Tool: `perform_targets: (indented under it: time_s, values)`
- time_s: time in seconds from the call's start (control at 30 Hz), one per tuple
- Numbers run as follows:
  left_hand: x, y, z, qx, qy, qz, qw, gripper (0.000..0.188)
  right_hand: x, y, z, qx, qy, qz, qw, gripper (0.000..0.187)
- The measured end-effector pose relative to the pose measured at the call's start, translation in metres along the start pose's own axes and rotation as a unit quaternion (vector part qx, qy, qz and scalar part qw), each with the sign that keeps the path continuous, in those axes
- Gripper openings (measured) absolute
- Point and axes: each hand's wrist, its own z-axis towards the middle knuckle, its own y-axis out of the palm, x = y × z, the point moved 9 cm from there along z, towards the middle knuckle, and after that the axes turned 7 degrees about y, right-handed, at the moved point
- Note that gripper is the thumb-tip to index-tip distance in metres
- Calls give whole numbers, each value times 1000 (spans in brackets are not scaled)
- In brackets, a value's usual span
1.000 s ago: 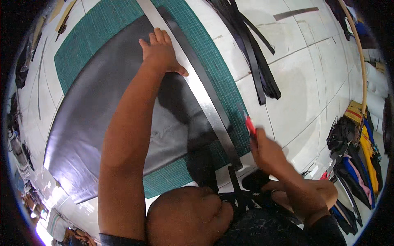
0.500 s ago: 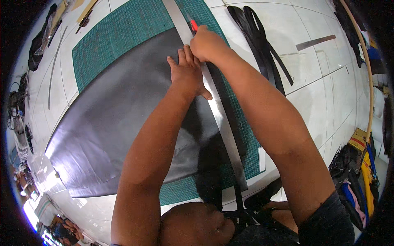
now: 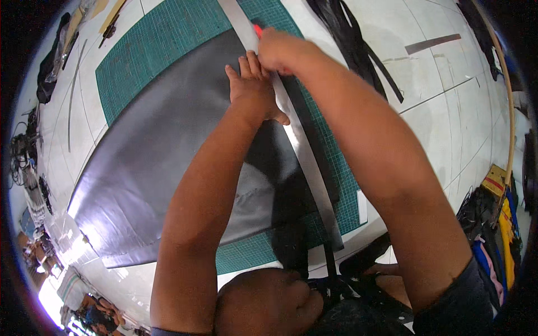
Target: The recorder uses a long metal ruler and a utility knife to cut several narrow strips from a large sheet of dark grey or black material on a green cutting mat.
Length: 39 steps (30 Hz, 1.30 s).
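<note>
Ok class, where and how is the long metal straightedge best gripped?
Best grip the metal straightedge at its near end, probably coming from the person's side, pinching across both long edges: it lies flat and narrow, and that end extends past the black sheet, clear of the left hand.

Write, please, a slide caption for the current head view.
Left hand on a metal straightedge over a dark sheet, right hand holding a red tool.

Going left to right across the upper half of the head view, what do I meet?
Black bundle, thin floor strip, left hand, right hand, black straps, short grey strip, bent pole.
</note>
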Motion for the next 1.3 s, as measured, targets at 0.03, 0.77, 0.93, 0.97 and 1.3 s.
perform_targets:
  time_s: [0.03,0.77,0.93,0.97,1.3]
  values:
    - [-1,-1,0,24,-2,-5,1000,147,9,6,-16,16,15,31,999,45]
    - [0,-12,-2,62,-13,-17,998,157,201,199,-396,-99,252,141,952,28]
    - [-26,-37,17,106,-44,-155,981,93,227,192,-392,42,270,282,920,26]
    - [-29,-53,23,166,-71,-148,972,59,232,199,-394,45,269,279,921,26]
    - [-83,-92,82,355,-89,-12,931,36,207,206,-348,54,191,418,886,32]
